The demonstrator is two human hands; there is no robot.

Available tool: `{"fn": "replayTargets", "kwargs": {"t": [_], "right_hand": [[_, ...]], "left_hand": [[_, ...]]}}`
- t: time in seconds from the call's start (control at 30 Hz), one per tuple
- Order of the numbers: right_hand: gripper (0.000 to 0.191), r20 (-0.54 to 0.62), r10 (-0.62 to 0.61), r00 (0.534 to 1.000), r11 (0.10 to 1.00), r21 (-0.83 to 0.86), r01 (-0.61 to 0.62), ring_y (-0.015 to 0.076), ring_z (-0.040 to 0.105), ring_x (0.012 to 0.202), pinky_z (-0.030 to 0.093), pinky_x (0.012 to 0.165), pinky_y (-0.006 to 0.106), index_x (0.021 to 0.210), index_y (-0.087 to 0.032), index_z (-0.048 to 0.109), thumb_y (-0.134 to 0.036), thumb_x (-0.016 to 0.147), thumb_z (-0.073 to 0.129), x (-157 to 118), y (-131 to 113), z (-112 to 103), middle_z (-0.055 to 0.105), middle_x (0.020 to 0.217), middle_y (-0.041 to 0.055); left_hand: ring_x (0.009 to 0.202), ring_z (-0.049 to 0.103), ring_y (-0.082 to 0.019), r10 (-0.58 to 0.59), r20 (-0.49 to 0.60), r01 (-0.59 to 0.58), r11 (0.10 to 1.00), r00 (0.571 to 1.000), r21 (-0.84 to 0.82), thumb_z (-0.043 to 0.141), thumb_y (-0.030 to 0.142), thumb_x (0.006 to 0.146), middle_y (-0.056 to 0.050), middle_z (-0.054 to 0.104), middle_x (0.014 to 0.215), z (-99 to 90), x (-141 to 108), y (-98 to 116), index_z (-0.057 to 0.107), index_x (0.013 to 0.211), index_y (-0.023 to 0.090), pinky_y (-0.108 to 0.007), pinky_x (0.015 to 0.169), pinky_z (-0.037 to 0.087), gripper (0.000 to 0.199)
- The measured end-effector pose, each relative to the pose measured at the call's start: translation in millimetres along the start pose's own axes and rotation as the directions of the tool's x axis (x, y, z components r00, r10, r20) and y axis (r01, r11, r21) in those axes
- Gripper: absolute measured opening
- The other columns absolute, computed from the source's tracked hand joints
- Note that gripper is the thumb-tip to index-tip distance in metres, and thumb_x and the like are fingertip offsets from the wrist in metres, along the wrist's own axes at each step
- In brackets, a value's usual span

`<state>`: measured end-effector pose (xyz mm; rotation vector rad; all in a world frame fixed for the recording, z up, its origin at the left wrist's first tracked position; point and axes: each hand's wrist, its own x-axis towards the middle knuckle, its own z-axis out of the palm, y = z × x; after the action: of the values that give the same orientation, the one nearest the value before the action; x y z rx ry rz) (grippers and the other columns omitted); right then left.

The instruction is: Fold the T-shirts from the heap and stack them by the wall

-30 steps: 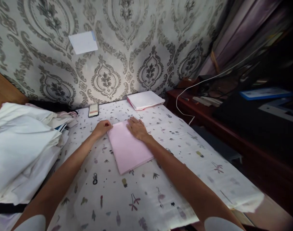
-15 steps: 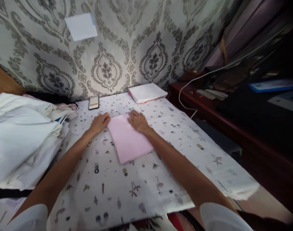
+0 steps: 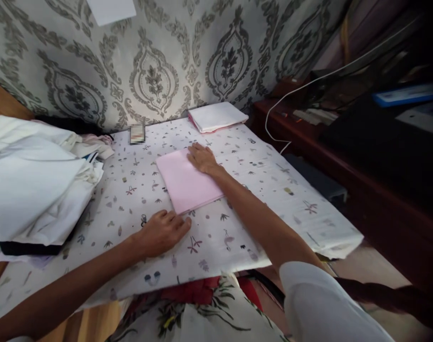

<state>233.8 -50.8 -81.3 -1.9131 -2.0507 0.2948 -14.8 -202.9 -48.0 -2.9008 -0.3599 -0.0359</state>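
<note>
A folded pink cloth [image 3: 188, 183] lies flat at the middle of the patterned tabletop. My right hand [image 3: 202, 159] rests on its far right corner, palm down and fingers stretched out. Just off the cloth's near left corner is my left hand [image 3: 165, 232], low over the table cover. Its fingers are loosely bent, the thumb stands apart, and nothing shows in it. My right forearm passes over the cloth's right edge and hides part of it.
White clothes [image 3: 34, 185] are heaped at the left. A folded white cloth [image 3: 218, 117] and a small blurred rectangular object [image 3: 136, 133] lie near the wall. A white cable [image 3: 309, 84] runs over the dark red desk [image 3: 269, 114] at the right.
My left hand has left the cloth's far left corner and come back toward me, to the near left corner. My right hand stays on the cloth. The view has tilted downward.
</note>
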Motion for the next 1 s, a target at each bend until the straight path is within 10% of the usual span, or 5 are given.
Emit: {"fn": "replayTargets", "kwargs": {"t": [0.3,0.5,0.6,0.77,1.0], "right_hand": [[0.044,0.023,0.015,1.000,1.000,-0.025,-0.014,0.0215,0.028,0.150,0.020,0.121,0.047,0.141,-0.019,0.051,-0.032,0.103,0.033,-4.1,-4.0,-6.6,0.040,0.159,0.0103],[0.042,0.020,0.053,0.998,0.999,0.006,-0.054,0.0189,0.028,0.150,0.019,0.121,0.041,0.139,-0.021,0.054,-0.032,0.103,0.036,-9.4,-8.4,-14.6,0.039,0.160,0.0084],[0.040,-0.005,0.118,0.993,0.993,0.008,-0.118,0.0224,0.034,0.146,0.028,0.117,0.039,0.135,-0.020,0.057,-0.030,0.100,0.039,-9.7,-8.0,-21.2,0.040,0.159,0.0107],[0.047,-0.022,0.252,0.968,0.967,0.049,-0.250,0.0289,0.046,0.135,0.041,0.106,0.038,0.138,-0.018,0.054,-0.028,0.092,0.050,0.9,1.5,-36.0,0.052,0.145,0.0157],[0.032,0.109,0.380,0.919,0.894,0.214,-0.395,0.0268,0.068,0.097,0.051,0.074,0.030,0.100,-0.016,0.068,-0.017,0.068,0.070,29.1,12.4,-49.1,0.071,0.102,0.0106]], "left_hand": [[0.079,0.065,-0.030,-0.444,0.256,0.478,0.874,0.859,-0.086,0.045,0.006,0.084,-0.021,0.069,0.086,7.6,8.2,22.1,0.066,0.118,0.014,-0.043,0.071,0.049,0.041],[0.084,0.064,-0.030,-0.480,0.187,0.513,0.760,0.857,-0.400,0.048,0.020,0.089,-0.016,0.069,0.091,19.1,-12.3,24.3,0.064,0.107,0.022,-0.044,0.078,0.050,0.024],[0.084,0.065,-0.026,-0.609,0.293,0.625,0.449,0.737,-0.639,0.051,0.043,0.093,-0.008,0.067,0.089,2.6,-4.0,-5.0,0.056,0.101,0.024,-0.037,0.071,0.052,0.021],[0.094,0.069,-0.026,-0.599,0.654,0.473,-0.458,0.462,-0.753,0.072,0.065,0.072,-0.010,0.068,0.104,-15.8,20.0,-43.9,0.049,0.107,0.023,-0.031,0.058,0.056,0.059],[0.073,0.072,-0.023,-0.419,0.743,0.365,-0.677,0.522,-0.639,0.088,0.050,0.059,-0.009,0.073,0.086,1.6,50.4,-30.4,0.055,0.103,0.017,-0.026,0.049,0.053,0.064]]}}
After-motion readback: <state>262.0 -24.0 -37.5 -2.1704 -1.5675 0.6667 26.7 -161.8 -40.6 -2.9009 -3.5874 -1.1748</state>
